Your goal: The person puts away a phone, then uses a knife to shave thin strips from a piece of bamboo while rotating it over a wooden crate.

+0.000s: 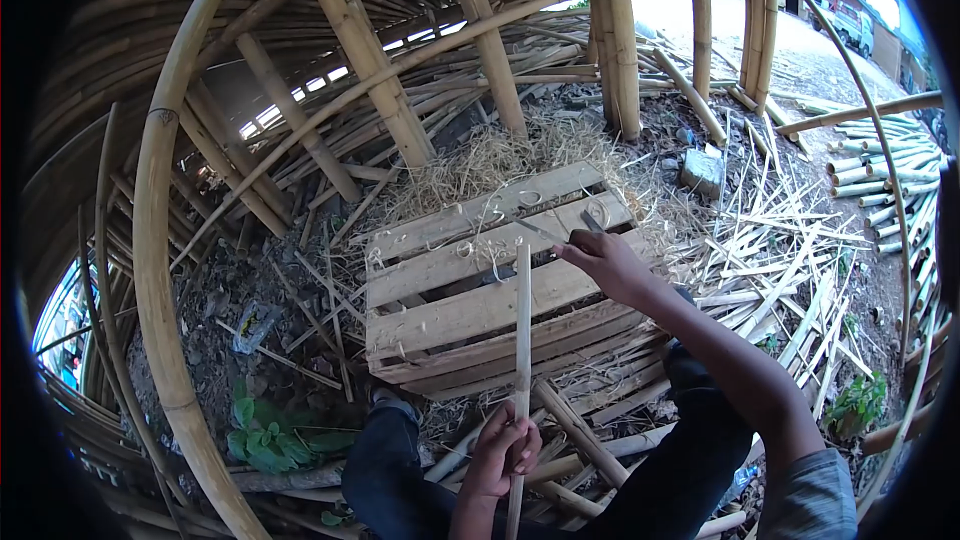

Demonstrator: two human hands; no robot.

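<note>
My left hand (pixel 508 450) is wrapped round a long, narrow bamboo strip (pixel 523 320), which stands nearly upright between my knees. The strip's top end reaches in front of a slatted wooden crate (pixel 480 312). Above the crate's right part, my right hand (pixel 610 265) is closed on a knife. The thin blade of the knife (pixel 540 232) points left, its tip close to the strip's top end; my fingers hide most of the handle. Curled shavings (pixel 490 208) lie on the crate's slats.
Loose split bamboo (pixel 770 285) is strewn right of the crate, and fine shavings (pixel 500 155) pile behind it. A bent bamboo pole (pixel 158 240) rises at left. Cut poles (pixel 880 170) are stacked far right. A concrete block (pixel 702 172) and a green plant (pixel 265 438) are on the ground.
</note>
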